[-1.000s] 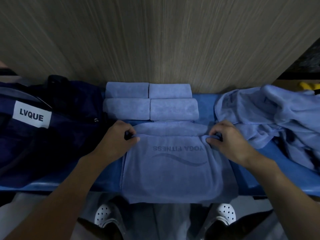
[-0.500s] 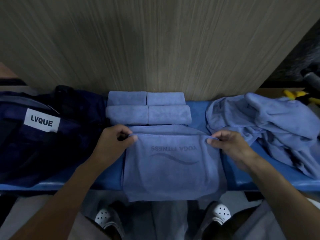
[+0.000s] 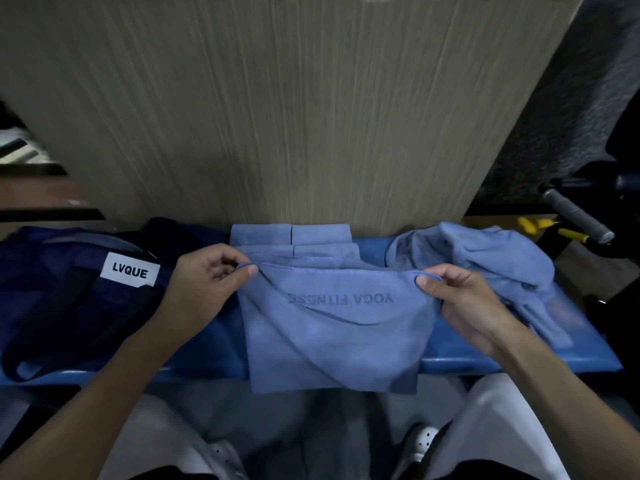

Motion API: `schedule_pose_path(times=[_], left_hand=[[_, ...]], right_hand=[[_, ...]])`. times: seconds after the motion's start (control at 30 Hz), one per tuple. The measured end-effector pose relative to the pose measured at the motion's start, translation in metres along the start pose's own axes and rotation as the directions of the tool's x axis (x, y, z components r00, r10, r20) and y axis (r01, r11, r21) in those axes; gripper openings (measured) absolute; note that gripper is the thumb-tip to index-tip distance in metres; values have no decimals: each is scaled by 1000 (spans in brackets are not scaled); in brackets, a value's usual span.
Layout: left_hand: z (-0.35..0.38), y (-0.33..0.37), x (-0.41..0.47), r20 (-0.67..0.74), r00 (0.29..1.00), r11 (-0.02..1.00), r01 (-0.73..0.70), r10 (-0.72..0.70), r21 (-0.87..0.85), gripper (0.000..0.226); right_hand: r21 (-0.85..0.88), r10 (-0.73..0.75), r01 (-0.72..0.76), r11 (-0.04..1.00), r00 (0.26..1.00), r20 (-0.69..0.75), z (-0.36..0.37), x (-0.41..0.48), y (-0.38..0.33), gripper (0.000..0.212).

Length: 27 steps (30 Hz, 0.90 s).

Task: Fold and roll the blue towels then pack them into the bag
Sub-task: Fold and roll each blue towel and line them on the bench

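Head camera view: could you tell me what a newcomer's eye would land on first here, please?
First, the blue towel printed YOGA FITNESS, held at its two top corners by the left hand and the right hand, hanging over the front edge of the blue bench. Next, the dark bag with its white LVQUE label on the left, and the heap of loose towels on the right. Rolled towels sit behind, against the wooden panel.

A periwinkle-blue microfibre towel [image 3: 332,334] bears darker tone-on-tone "YOGA FITNESS" lettering, upside down, above a curved line, between the fingers [image 3: 250,270]. Beyond them, four plain rolled towels [image 3: 294,242] share its blue. The padded bench [image 3: 457,348] is brighter blue; the navy fabric bag [image 3: 69,296] carries a white, black-lettered "LVQUE" label [image 3: 130,273].
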<state>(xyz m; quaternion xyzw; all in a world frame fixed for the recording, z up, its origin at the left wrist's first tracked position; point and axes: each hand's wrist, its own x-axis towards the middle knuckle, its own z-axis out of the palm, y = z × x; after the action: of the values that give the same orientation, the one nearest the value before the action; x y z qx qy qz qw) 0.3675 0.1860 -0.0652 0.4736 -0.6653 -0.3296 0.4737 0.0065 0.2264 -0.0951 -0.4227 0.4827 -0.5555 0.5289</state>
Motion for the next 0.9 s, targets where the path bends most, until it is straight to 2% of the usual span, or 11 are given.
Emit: schedule_pose_path(times=[0.07,0.23,0.4,0.5,0.6,0.7,0.73,0.83,0.9], left_hand=[[-6,16,-5,0,1000,999,-8,8,-40,8],[-15,46,-13,15,999,999,-48,48,-21,13],[-18,65,-15,10,997,997,-70,70,-29,12],[-20,70,-16,-6,997,996,-81,81,-27,13],[-20,74,-17,-10,996,996,-89,89,-17,14],[-19,74,-18,-4,996,996,-89,89,-20,13],[-18,74,-19,5,996,996,-88,88,-17,11],[-17,75,-20,20,996,996,-86,86,-22,9],[-15,76,-21,22,996,996,-89,90,-31,7]], right_hand=[[-7,-46,46,999,999,17,0,-11,-13,60],[-12,-169,169,986,985,-28,3,-33,-37,62],[-95,-213,208,973,976,-43,0,-44,-52,61],[-161,-236,231,960,972,-12,-1,-51,-59,47],[-167,-256,252,953,967,-7,1,-58,-64,13],[-197,-306,292,936,951,-44,0,-61,-65,11],[-186,-316,302,935,948,-46,-1,-62,-65,12],[-213,-333,318,924,942,-37,-4,-64,-65,42],[-231,-323,308,923,946,-29,-6,-65,-65,51]])
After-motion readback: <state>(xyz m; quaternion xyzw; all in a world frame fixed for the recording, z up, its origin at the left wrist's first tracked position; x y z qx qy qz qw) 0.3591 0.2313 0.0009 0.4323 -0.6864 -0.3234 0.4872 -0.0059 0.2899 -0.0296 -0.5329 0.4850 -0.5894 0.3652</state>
